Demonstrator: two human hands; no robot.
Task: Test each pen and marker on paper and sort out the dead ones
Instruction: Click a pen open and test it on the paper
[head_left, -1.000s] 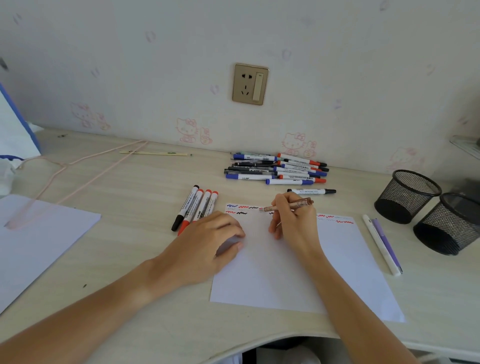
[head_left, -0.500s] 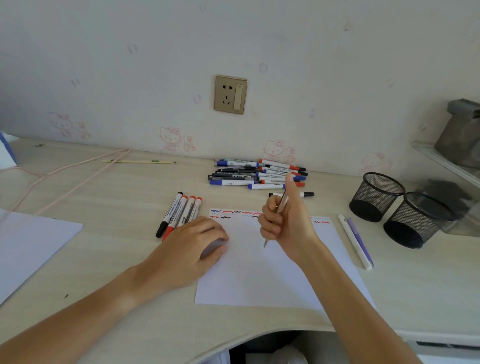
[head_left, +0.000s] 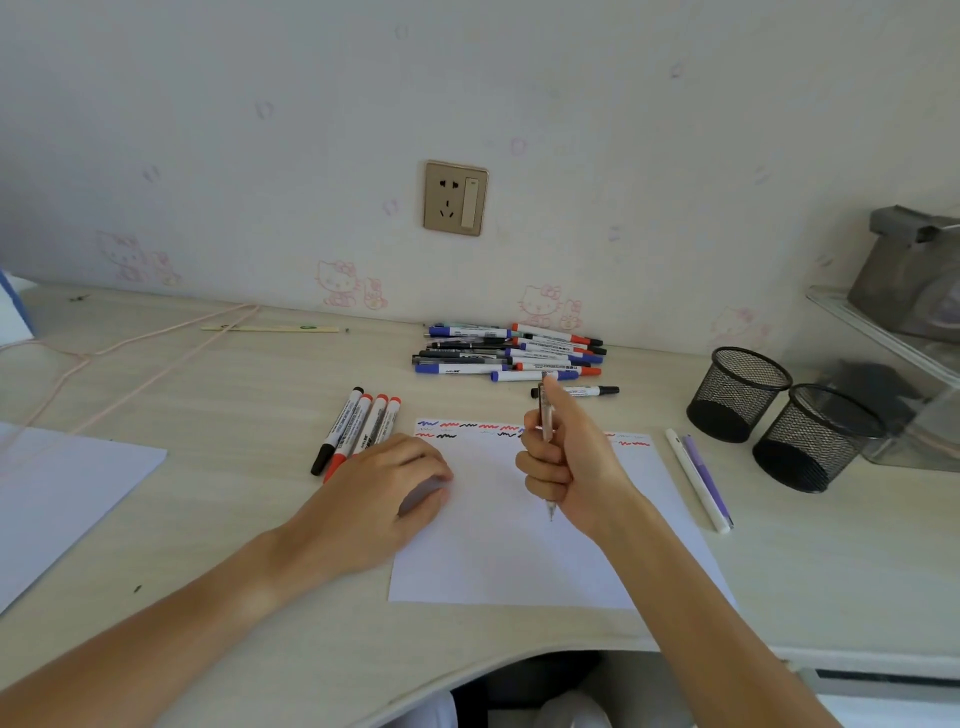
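Counter (head_left: 218, 519) fills the lower two thirds of the frame, task roughly midway by my read. Test paper (head_left: 509, 561) lies at center with a row of blue, red and black squiggles along its top edge only; most of the sheet is blank, so plenty of room left. A second sheet (head_left: 62, 499) sits at the left edge, unmarked as far as visible.

Untested pile (head_left: 511, 353), upper center near the wall, is a good dozen or so markers and pens, the bulk of the work left. One loose black marker (head_left: 576, 391) lies just below the pile.

Two mesh cups (head_left: 779, 415) at right look empty from here, though the interiors are dark and hard to read. So nothing looks binned yet.

Four markers (head_left: 358, 431) lie side by side at left of the paper, one black and three red, probably a sorted group. Two light pens (head_left: 698, 478) lie right of the paper, maybe the other group.

Left hand (head_left: 379, 499) rests palm-down on the paper's left edge, fingers loosely bent, holding nothing. Right hand (head_left: 569, 467), its grip wrapped fist-style round a clear pen (head_left: 546, 415), holds it upright above the paper, thumb at the top as if clicking, tip pointing down and off the sheet. This pen's test stroke looks not yet made.
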